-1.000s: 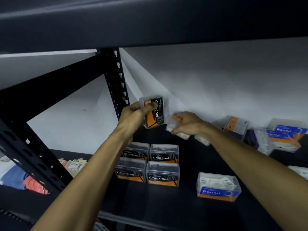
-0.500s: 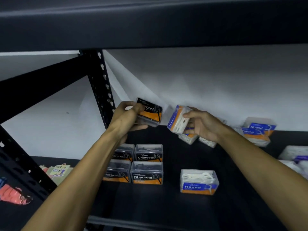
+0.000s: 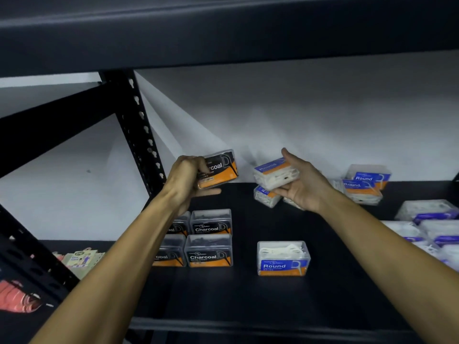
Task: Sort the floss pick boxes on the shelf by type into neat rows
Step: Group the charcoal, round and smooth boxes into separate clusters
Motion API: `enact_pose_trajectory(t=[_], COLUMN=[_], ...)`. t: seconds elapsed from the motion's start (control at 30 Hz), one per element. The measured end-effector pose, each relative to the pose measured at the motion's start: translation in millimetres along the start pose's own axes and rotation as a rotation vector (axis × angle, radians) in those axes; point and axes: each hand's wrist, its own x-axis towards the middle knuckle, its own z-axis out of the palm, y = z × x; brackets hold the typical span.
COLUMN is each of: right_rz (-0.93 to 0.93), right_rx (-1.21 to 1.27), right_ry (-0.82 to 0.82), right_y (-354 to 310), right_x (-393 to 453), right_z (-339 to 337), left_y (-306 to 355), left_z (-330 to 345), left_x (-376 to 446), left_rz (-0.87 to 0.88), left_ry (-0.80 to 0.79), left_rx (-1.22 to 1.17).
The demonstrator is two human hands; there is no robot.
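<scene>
Leftmost, hanging below the shelf edge: packets of pink and green goods, blurred. Standing beside them, a black perforated upright. Next, reaching in above the shelf, left hand gripping a Charcoal box, thumb over the label, fingers underneath, box tilted and lifted clear of the surface. Sitting under that wrist, four Charcoal boxes in a two-by-two block, labels facing forward, the left pair partly hidden by the forearm. Further right, standing alone near the front, one Round box, upright, label forward. Behind it, right hand cupping a second Round box in the palm, thumb raised and pressing its far side, box tipped with the label up. Lying just beneath that hand, another white-pick box, tilted on the shelf. Resting against the back wall, two stacked Round boxes. Crowding the far right edge, a cluster of purple-labelled boxes, loosely piled.
</scene>
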Motion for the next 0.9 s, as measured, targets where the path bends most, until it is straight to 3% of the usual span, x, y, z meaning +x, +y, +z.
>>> enact_pose_trajectory(t=[0.23, 0.4, 0.53, 0.67, 0.8, 0.9], right_rz=[-0.098, -0.098, -0.125, -0.196, -0.214, -0.242], right_rx=[-0.072, -0.299, -0.407, -0.53, -0.735, -1.021], right_ry=[0.082, 0.154, 0.105, 0.11, 0.131, 0.177], right_y=[0, 2, -1, -8, -17, -24], right_x=[-11, -16, -28, -46, -68, -85], right_z=[5, 2, -4, -15, -34, -49], left_y=[0, 4, 13, 17, 11, 6], left_z=[-1, -14, -23, -29, -30, -25], left_x=[-5, -3, -7, -9, -8, -6], left_rz=[0.028, 0.09, 0.122, 0.129, 0.085, 0.085], left_ry=[-0.018, 0.063, 0.105, 0.074, -0.005, -0.013], left_rx=[0.023, 0.296, 0.471, 0.522, 0.518, 0.539])
